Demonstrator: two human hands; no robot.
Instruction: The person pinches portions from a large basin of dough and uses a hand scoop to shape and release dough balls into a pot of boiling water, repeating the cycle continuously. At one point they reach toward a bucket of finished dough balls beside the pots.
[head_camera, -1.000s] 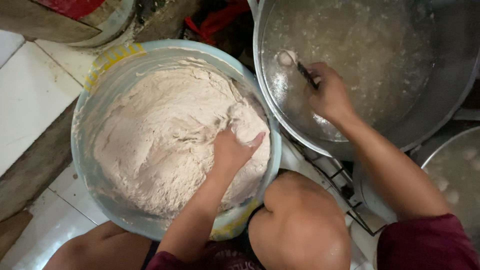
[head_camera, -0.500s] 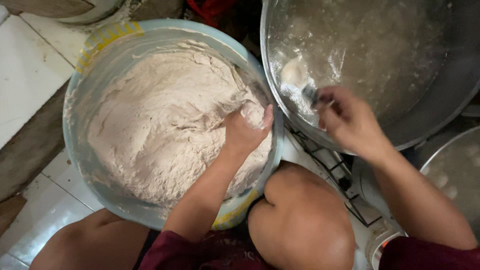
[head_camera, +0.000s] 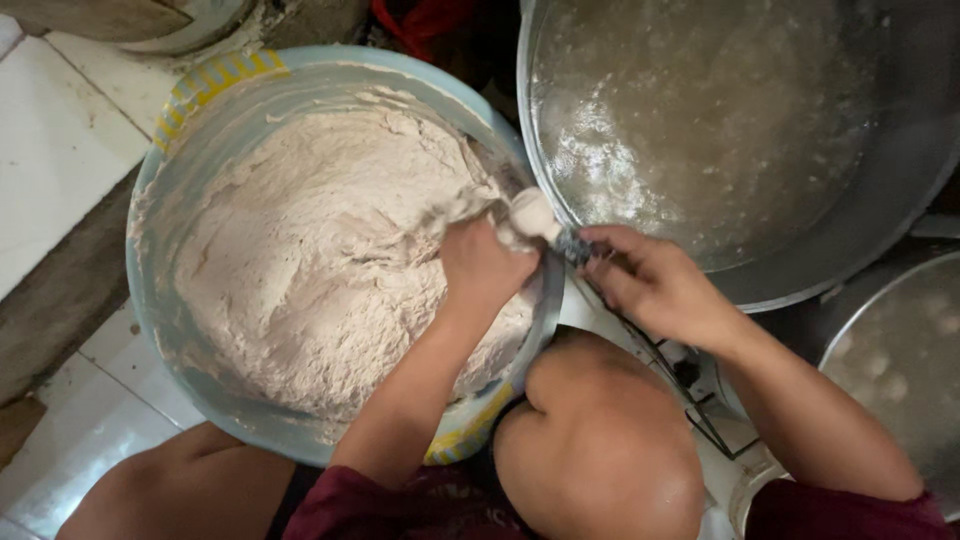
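A large pale blue basin (head_camera: 180, 360) holds a big mass of sticky off-white dough (head_camera: 310, 260). My left hand (head_camera: 480, 265) is sunk in the dough at the basin's right rim, fingers closed around a squeezed lump. A small ball of dough (head_camera: 533, 213) sits at the top of that fist. My right hand (head_camera: 655, 285) holds a small dark-handled spoon (head_camera: 572, 245) right against the ball, above the gap between basin and pan. The spoon's bowl is hidden by dough.
A wide metal pan (head_camera: 860, 240) of cloudy liquid (head_camera: 700, 120) sits at upper right on a burner frame (head_camera: 670, 365). Another metal pot (head_camera: 900, 370) with pale balls stands at the right edge. My knees (head_camera: 600, 450) press against the basin. White tiled floor (head_camera: 60, 150) lies left.
My right hand has come back from the pan with the spoon to the basin's rim. My left hand has slid up the dough's right side and squeezed out a ball.
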